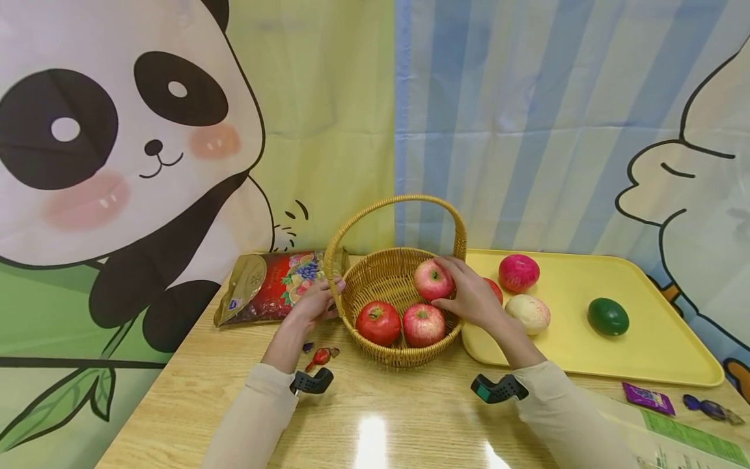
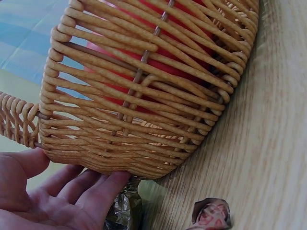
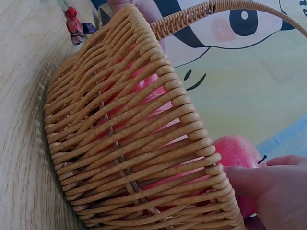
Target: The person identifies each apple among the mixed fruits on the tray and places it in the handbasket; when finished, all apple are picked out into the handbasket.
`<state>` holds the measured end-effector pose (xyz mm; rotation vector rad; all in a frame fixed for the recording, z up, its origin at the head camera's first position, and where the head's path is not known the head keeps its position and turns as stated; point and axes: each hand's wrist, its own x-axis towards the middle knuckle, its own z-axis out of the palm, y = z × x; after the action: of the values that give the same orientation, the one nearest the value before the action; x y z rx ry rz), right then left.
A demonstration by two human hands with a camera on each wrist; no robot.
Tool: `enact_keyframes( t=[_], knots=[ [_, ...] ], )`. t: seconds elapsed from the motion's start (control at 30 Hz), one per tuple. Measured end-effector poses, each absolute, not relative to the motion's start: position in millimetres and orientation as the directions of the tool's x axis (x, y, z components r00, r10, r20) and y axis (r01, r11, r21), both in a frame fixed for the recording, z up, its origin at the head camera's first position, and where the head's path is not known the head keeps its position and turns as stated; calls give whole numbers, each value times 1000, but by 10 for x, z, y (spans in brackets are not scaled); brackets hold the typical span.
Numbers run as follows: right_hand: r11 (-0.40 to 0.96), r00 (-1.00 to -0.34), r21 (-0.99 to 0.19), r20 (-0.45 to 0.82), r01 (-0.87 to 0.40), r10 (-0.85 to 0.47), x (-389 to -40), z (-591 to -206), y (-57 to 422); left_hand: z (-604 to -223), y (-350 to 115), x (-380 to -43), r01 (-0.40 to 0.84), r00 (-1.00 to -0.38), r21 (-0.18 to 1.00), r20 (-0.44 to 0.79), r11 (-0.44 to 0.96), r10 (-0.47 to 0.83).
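A wicker basket (image 1: pixel 383 355) with a tall arched handle stands on the wooden table. My left hand (image 1: pixel 316 303) holds its left side by the handle's base, thumb at the rim and fingers against the woven wall (image 2: pixel 110 143). Inside the basket's right part, my right hand (image 1: pixel 471 293) grips a pink-red apple (image 1: pixel 432 280) from the right, fingers over its top and thumb low on its side. Toward the front of the basket lie a deep red apple (image 1: pixel 377 324) and a streaked apple (image 1: pixel 424 326). From the right wrist, the gripped apple (image 3: pixel 235 149) shows above the rim.
A yellow tray (image 1: pixel 571 355) on the right bears a crimson fruit (image 1: pixel 519 273), a cream fruit (image 1: pixel 528 314), a dark green fruit (image 1: pixel 608 316) and a red one half hidden by my right hand. Behind my left hand lies a snack bag (image 1: pixel 272 286); a red candy (image 1: pixel 321 356) lies nearer.
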<state>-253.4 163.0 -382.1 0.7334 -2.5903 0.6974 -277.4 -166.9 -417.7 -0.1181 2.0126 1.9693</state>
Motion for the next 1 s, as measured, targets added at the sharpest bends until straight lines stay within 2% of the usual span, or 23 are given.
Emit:
enact_keyframes(
  t=[1.0],
  knots=[
    [788, -807, -255, 384, -560, -449, -2583, -3913, 1568, -4210, -1678, -2775, -279, -942, 960, -275, 7, 192]
  ],
)
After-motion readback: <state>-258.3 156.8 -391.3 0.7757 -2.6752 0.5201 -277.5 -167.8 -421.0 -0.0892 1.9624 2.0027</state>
